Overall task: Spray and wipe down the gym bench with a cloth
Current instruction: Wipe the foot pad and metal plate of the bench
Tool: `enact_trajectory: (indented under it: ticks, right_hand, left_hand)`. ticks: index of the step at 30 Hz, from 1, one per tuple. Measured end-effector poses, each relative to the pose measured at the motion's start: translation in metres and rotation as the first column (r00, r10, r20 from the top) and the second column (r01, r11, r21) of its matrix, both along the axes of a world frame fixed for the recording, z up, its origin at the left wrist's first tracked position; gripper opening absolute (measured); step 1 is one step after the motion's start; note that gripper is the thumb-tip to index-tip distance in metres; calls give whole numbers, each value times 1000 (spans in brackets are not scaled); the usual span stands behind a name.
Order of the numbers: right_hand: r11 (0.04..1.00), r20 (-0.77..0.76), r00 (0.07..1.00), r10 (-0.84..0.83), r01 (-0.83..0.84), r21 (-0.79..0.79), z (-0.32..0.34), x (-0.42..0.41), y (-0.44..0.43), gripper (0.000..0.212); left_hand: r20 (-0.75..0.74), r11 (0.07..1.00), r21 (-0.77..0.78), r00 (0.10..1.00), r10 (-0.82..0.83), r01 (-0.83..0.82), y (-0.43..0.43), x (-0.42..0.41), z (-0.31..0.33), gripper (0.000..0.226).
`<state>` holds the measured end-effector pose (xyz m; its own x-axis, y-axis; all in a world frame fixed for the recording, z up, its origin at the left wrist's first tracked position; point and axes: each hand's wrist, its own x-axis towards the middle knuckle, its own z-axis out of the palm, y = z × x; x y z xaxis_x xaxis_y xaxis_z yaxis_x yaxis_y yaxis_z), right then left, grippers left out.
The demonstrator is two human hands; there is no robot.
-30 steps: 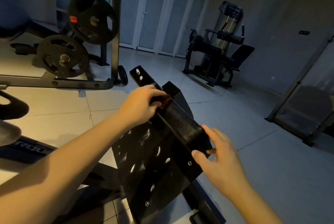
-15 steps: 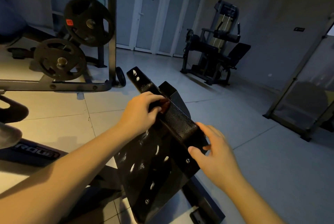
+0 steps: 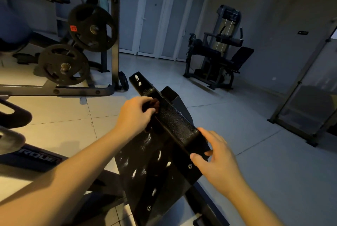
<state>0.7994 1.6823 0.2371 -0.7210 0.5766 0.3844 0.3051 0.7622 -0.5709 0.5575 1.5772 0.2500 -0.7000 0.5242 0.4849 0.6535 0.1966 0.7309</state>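
- A dark grey steel frame member lies low on the floor, left of the gym bench. Its pale lettering reads "ROUE" as far as it shows; one letter seems lost in the gloom.
- Two black round iron weight plates hang on a grey steel rack, beyond and left of the bench. The upper plate carries a small red label whose print is too small to read. The lower plate sits below and further left.
- The left hand lies on the left edge of the bench's far half. Its fingers are clenched round a small dark reddish thing; it may be the cloth, but the light is too dim to say.
- The black, grain-textured padded gym bench stands in the middle, running away from the person, tilted up on a black metal plate pierced with holes.
- Pale panelled double doors stand in the wall well beyond the bench.
- The right hand rests against the bench's near right end, fingers loose and spread, thumb on the side face, grasping nothing.
- A grey cable weight machine with black pads stands beyond and right of the bench.
- A small dark wall plaque is unreadable.
- A metal-framed panel stands on the floor, far right of the bench.
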Motion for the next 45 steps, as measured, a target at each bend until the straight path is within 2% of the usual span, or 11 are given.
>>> enact_trajectory:
  ticks: [3, 5, 9, 13, 16, 20, 25, 30, 35, 39, 45]
  right_hand:
    - [1000, -13, 1000, 3, -3, 25, 2, -1, 2, 64]
    - [1000, -26, 1000, 2, -1, 29, 3, -2, 3, 61]
    - [1000, -36, 999, -8, 8, 18, 4, -5, 5, 55]
    - [1000, -30, 1000, -1, 1, -5, 3, -5, 5, 60]
    - [1000, -13, 1000, 7, -7, -11, 2, -4, 1, 64]
    - [1000, -8, 1000, 9, -9, -22, 2, -2, 2, 67]
    - [998, -42, 999, 21, -23, -52, 7, -3, 1, 58]
    - [987, -51, 998, 21, -29, -157, 8, 0, 8, 64]
    - [979, -69, 997, 32, -46, -200, 3, -1, 6, 65]
    - [982, -63, 998, 24, -35, -188, 0, 0, 5, 65]
    - [979, -62, 998, 21, -33, -203, -1, 2, 6, 65]
  left_hand:
    - [-102, 998, -60, 995, 11, -17, 6, 16, 6, 39]
    - [-139, 986, -107, 980, -145, 130, 0, 28, 19, 37]
    - [172, 754, -240, 791, -587, 612, -19, 39, 47, 31]
    - [47, 970, -34, 970, -238, 240, -5, 6, 29, 37]
    - [76, 1000, 8, 997, -4, 3, 9, -6, 7, 37]
    - [-21, 1000, -3, 1000, 14, -14, 18, 5, 11, 36]
    - [-92, 943, -78, 939, -330, 324, -1, 46, 27, 35]
    - [319, 664, -207, 691, -649, 719, -34, 40, 43, 25]
    - [247, 970, 109, 939, -238, 218, -20, 2, 22, 32]
    - [351, 946, 317, 919, -180, 64, 7, 0, 0, 32]
    - [324, 927, 373, 932, -163, 32, 20, -6, 4, 35]
